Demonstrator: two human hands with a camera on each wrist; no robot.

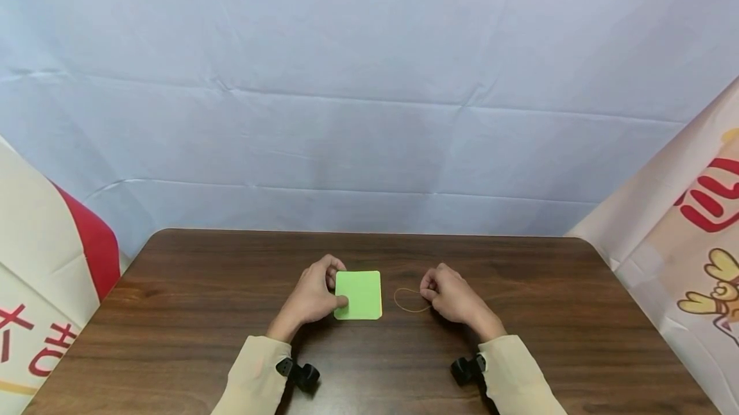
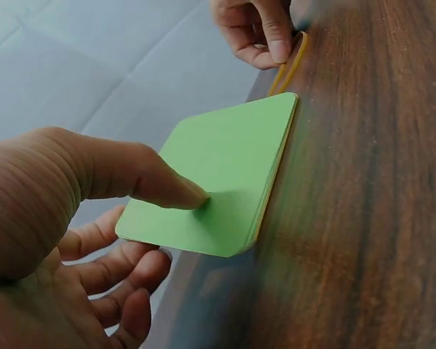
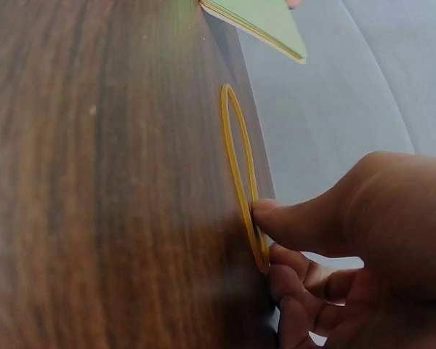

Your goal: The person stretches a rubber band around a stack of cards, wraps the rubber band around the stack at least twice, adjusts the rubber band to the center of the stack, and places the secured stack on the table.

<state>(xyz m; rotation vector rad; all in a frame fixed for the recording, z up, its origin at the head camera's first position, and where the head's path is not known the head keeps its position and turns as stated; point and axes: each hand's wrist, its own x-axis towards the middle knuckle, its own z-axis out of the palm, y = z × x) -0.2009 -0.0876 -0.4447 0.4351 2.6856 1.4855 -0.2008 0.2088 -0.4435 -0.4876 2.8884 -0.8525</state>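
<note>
Two bare hands above a dark wood-grain table (image 1: pixel 375 364), whose far edge and rounded far corners are visible from where I stand. The left hand (image 1: pixel 314 292) grips a green card stack (image 1: pixel 362 292): thumb laid on the upper face, fingers bent behind, the lower ones loosely curled with small gaps between them. The stack, square with rounded corners and a yellowish layer along its side, lies about midway between the table's left and right edges, near the far edge; whether its underside meets the tabletop I cannot tell. The right hand (image 1: pixel 453 293), nearer the far right corner, pinches one end of a yellow rubber band (image 3: pixel 235 171), thumb and finger closed on it, the other fingers folded in. The band's open loop extends toward the left edge, just beside the stack but apart from it. Beyond the far edge, a creased pale blue sheet (image 1: pixel 346 133)
</note>
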